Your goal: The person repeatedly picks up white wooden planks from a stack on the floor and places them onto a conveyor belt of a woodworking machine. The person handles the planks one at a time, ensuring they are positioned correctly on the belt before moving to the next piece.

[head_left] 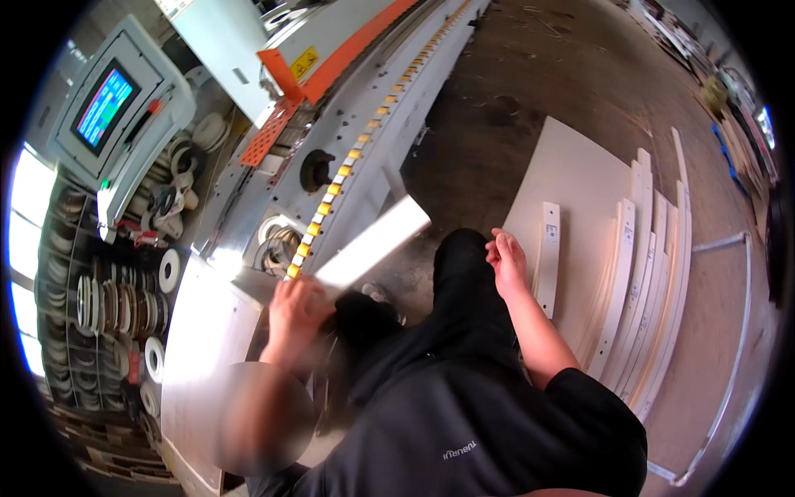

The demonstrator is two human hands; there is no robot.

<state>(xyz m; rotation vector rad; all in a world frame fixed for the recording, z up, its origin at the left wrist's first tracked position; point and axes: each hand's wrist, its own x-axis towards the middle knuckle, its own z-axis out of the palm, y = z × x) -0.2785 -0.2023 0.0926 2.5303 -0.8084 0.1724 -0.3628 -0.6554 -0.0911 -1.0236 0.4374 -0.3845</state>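
Observation:
My left hand (296,313) is closed on the near end of a white panel strip (377,244), beside the yellow-and-white roller track (334,189) of a long machine. The strip slants away to the right, its far end clear of the machine. Over on the right, my right hand (508,258) hangs in the air with loosely bent fingers and nothing in it. Just below and beside that hand, a short pale strip (547,257) with a small label lies on a large pale board (571,178). A blurred patch covers part of my left forearm.
Several long strips (633,282) are stacked at the right, beside a metal frame (748,315). At the left are a control screen (106,108), a white work surface (199,356) and a rack of edge-band rolls (108,302). An orange guard (272,132) stands on the machine.

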